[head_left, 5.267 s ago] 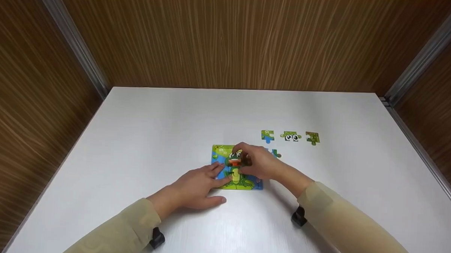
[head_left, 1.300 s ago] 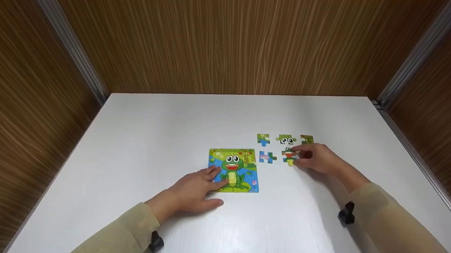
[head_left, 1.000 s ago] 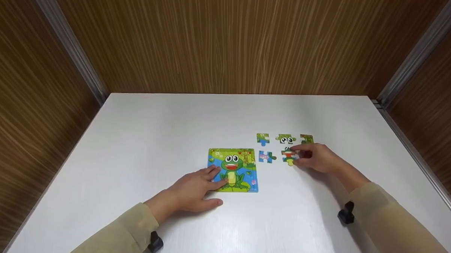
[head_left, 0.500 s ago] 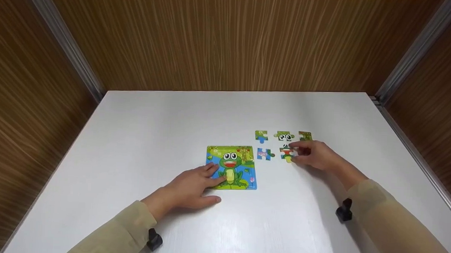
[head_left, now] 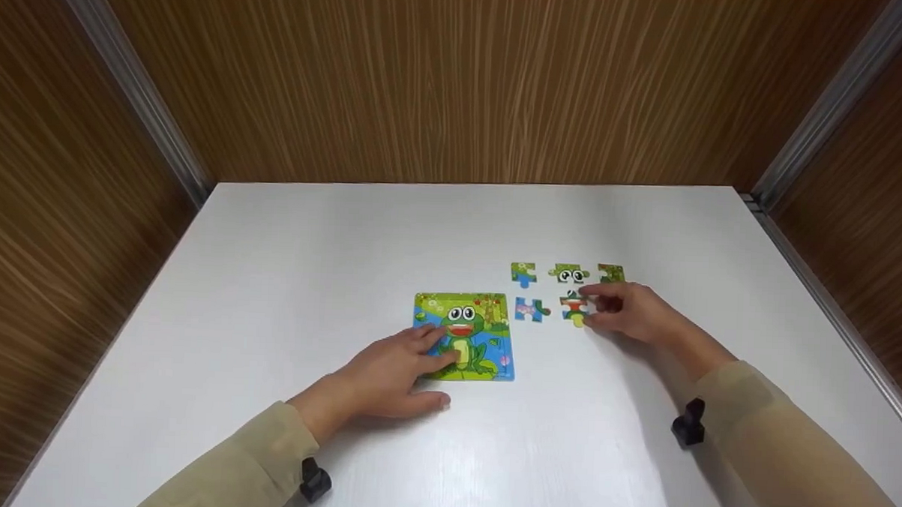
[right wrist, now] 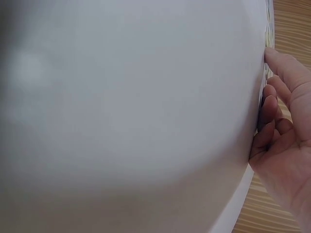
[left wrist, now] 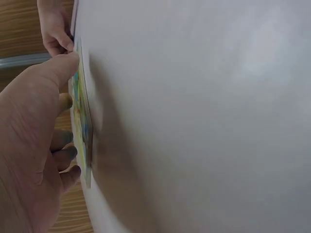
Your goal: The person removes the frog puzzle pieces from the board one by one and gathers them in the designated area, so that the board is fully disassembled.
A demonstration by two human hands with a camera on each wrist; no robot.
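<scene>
In the head view a square frog puzzle board (head_left: 493, 326) lies on the white table. My left hand (head_left: 394, 375) rests on its lower left part, fingers spread and thumb on the table. To the right, my right hand (head_left: 633, 312) pinches the right side of a jigsaw piece (head_left: 573, 306) with the frog's red mouth, between thumb and index finger. This piece lies just below the jigsaw piece with the eyes (head_left: 569, 274). The left wrist view shows my left fingertips on the thin board (left wrist: 82, 121). In the right wrist view the pinched piece is too edge-on to make out.
A green-and-blue corner piece (head_left: 524, 274) and a pink-and-blue piece (head_left: 530, 309) lie between board and right hand. A dark green corner piece (head_left: 611, 273) sits behind my right fingers. Wood-grain panels (head_left: 457, 81) wall the table's back and sides.
Over five seconds my right hand has moved from the board to the right, and the mouth piece now lies below the eyes piece. In the last second both hands have stayed nearly still.
</scene>
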